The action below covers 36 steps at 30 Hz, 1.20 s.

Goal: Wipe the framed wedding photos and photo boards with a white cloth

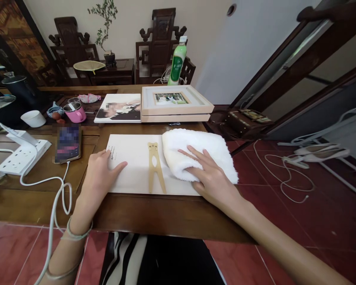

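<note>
A: Where to begin?

B: At the left hand (99, 170): resting on the left end of the white panel (130, 152), just beside some small print, with fingers and thumb spread in a loose grip. Holding nothing visible.

A: Moving right?

B: On to the wood piece (153, 151), lying flat on the panel, between the left hand and the fluffy white cloth (201, 138). Running lengthwise from far to near, with two legs toward the near edge. Crossing, therefore, the panel's own long axis, set left to right along the worktop (154, 217).

A: And the cloth?

B: Folded, covering the panel's right part, just beside the wood piece. Stretching mostly left to right, angled a little nearer at the right end.

A: Nearer to which hand?

B: To the right hand (210, 174), in plain contact; well apart from the left. Lying directly under those fingers, and reaching beyond them on the far side.

A: Pinched in that grip?

B: Can't tell. Fanned fingers on top, with at least one seemingly tucked at a fold; too covered underneath to tell pinching from pressing.

A: Any containers, again from the left?

B: Look far left for a lidded black pot (25, 89), contents hidden. Next, a white cup (33, 118) and a pink mug (76, 116), contents unreadable. Beyond the panel, two stacked frames (166, 111), with a small picture (172, 98) set in the upper one. Behind those, a capped green bottle (178, 59), fill level unclear.
</note>
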Motion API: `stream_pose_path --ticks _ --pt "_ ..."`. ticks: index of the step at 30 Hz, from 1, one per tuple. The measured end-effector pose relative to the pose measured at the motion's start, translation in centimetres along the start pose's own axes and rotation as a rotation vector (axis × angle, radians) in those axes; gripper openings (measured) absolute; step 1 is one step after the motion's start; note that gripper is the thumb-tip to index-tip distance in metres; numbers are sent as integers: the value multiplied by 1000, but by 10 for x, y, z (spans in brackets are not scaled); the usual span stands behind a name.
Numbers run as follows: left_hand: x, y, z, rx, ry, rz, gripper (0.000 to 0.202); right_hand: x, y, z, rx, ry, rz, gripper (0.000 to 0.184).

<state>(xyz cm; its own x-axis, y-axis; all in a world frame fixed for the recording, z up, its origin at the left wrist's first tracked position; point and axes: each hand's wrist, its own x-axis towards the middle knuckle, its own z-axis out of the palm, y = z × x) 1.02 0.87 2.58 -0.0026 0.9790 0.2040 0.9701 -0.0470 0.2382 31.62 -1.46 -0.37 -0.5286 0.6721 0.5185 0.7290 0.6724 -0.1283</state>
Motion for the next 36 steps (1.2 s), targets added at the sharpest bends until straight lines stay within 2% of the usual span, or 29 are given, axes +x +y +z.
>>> stream_pose_path --ticks 4,7,9,16,20,26,29,34,36 --pt "-3 -4 14 -60 95 134 44 0 -1 -2 -13 -20 -10 45" --pt "-2 -4 16 -87 -32 293 50 3 2 -3 -23 -43 -29 44" --pt "-1 -4 15 -76 -118 334 51 8 8 -3 -18 -72 -49 45" --pt "0 -3 10 -28 -170 305 54 46 32 12 14 -153 53 58" --pt "3 -4 10 -54 -178 299 55 59 31 24 -23 -115 85 56" --pt "4 -7 10 -53 -177 291 54 60 27 34 -16 -80 109 56" --pt "3 -6 10 -41 -172 305 54 59 27 26 9 -104 84 55" --pt "2 -6 8 -37 -170 315 54 53 32 -10 126 -178 119 54" --pt "1 -7 8 -36 -170 313 52 50 33 -18 142 -219 126 53"
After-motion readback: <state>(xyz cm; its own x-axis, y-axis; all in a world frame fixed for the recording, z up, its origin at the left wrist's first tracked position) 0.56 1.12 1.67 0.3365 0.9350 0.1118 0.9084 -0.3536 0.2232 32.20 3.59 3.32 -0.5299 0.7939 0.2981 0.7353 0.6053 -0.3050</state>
